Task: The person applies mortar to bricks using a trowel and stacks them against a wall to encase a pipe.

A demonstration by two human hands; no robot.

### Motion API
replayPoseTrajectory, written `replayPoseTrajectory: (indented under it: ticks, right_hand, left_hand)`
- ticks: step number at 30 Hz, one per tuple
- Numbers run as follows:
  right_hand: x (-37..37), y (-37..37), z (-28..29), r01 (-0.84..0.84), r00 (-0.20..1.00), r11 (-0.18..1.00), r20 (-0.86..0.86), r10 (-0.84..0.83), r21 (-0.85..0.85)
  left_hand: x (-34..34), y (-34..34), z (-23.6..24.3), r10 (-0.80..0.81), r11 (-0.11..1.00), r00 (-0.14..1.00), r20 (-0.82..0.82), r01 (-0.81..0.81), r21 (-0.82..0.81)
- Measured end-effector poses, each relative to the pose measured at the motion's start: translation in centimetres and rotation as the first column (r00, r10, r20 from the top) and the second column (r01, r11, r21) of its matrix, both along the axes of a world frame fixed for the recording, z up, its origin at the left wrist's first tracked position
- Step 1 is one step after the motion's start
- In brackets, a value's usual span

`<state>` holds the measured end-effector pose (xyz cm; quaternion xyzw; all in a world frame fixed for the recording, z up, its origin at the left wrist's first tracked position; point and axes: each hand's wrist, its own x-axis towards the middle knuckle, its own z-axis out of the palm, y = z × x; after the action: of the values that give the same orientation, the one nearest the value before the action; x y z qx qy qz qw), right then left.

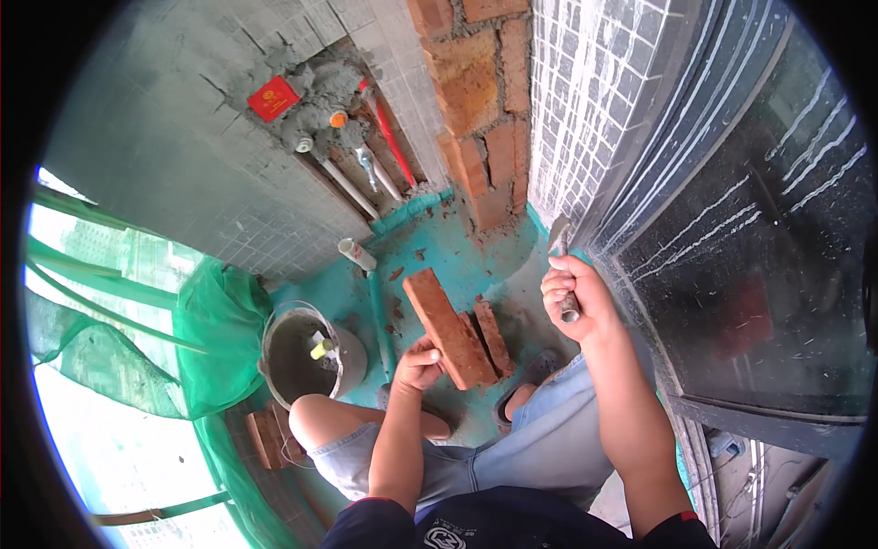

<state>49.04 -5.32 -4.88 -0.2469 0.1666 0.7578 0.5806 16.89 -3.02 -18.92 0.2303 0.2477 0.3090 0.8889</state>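
My left hand [421, 364] grips a long red brick [448, 329] near its lower end, fingers along its left side. The brick slants above the floor in front of my knees. Raised to the right of it, my right hand [578, 295] is closed round the handle of a short tool with a flat, mortar-grey metal blade [561, 231] pointing away from me. How the blade joins the handle is hidden by my fingers. Beyond the held brick's right edge, more brick pieces [494, 339] lie on the floor between my feet.
A bucket of grey mortar [352, 361] with a yellow-green handled object [322, 349] in it stands left. Ahead rises a partly built brick column [466, 78] beside a wall with pipes [389, 137]. A white bottle [358, 254] is on the floor. Green netting [219, 320] hangs left; dark glass [759, 229] stands right.
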Motion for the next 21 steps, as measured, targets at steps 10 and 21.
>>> replayPoseTrajectory:
  ticks: [10,21]
  right_hand:
    - [-2.8,-0.6,-0.7,-0.050,0.995,0.999,-0.081,0.051,0.008]
    - [-3.0,-1.9,0.1,-0.093,0.994,0.996,-0.056,0.092,-0.011]
  left_hand:
    - [-1.7,3.3,3.9,0.231,0.969,0.963,-0.139,-0.215,0.119]
    - [4.5,15.2,22.2,0.507,0.635,0.808,-0.298,-0.116,0.764]
